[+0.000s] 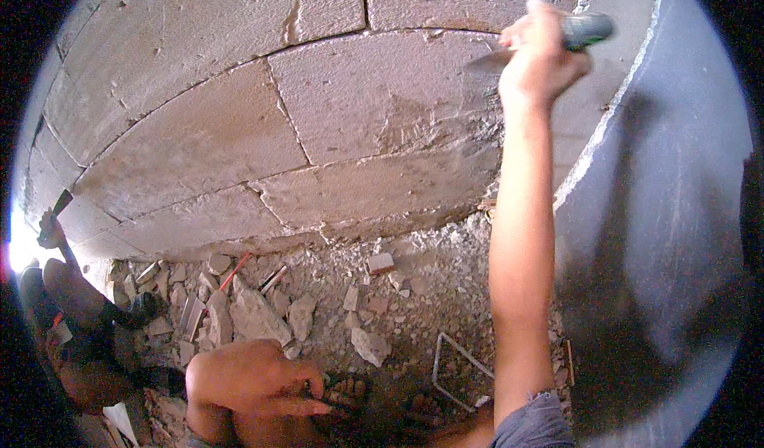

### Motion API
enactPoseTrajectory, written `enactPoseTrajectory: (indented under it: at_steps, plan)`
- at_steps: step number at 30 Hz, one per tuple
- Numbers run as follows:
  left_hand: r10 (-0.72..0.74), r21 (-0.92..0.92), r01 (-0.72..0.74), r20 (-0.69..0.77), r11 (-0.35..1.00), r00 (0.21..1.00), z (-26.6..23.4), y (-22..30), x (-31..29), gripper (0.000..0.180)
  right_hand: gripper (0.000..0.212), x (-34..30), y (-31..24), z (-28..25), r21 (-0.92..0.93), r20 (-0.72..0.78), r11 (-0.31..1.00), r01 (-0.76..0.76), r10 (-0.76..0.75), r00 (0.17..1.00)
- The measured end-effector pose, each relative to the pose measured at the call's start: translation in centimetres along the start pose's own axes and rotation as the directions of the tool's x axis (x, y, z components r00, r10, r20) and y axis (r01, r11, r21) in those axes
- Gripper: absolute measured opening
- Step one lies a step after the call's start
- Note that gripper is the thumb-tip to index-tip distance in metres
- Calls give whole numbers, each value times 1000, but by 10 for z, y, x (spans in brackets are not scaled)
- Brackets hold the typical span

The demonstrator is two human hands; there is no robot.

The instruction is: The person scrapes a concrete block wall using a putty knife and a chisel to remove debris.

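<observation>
My right hand (537, 62) is closed round a scraper, up at the block wall (334, 98). The scraper's thick grey-green handle (589, 31) sticks out to the right of my fist. Its thin metal blade (487, 61) points left, close to the wall face; motion blurs it, and I cannot tell if it touches. Below the blade the blocks carry a rough, grey, mortar-like patch (422, 126). My left hand (247, 378) is low in front of me, above the rubble. Its fingers are bent together with the thumb, and what they hold, if anything, is lost in shadow.
Broken block pieces (259, 313) and a reddish chunk (380, 263) litter the ground along the wall foot. A bent pale wire or strip frame (438, 360) lies among them. Far left, another person (83, 329) raises a scraper (62, 202). A smooth grey wall (668, 233) bounds the right side.
</observation>
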State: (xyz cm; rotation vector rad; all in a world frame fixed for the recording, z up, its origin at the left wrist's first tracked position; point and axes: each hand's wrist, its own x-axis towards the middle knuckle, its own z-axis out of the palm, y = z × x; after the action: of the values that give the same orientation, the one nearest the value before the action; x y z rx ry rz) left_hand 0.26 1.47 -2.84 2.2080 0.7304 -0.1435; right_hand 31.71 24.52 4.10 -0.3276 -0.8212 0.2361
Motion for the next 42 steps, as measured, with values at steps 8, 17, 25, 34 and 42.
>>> enactPoseTrajectory:
  at_steps: [8, 17, 25, 34, 42]
  plan:
    - [-23, 25, 22, 15, 999, 1000, 1, 7, -5, 33, 26, -16, 13, -17, -91, 12, 988, -122, 124, 992]
    - [-84, 79, 80, 44, 994, 995, -5, 22, 1, 35, 20, -36, 42, -37, -264, 96, 965, 1, 25, 995]
    - [-78, -41, 80, 54, 996, 995, -1, 20, -2, 36, 21, -25, -27, -4, 92, 32, 988, -121, 118, 992]
    - [-56, -30, 57, 28, 998, 998, 6, 8, -1, 35, 15, -30, 42, -60, -219, 16, 973, -68, 73, 997]
    - [-85, -61, 91, 86, 994, 993, 4, 10, 1, 35, 21, -10, -11, -42, 202, 53, 978, -45, 35, 998]
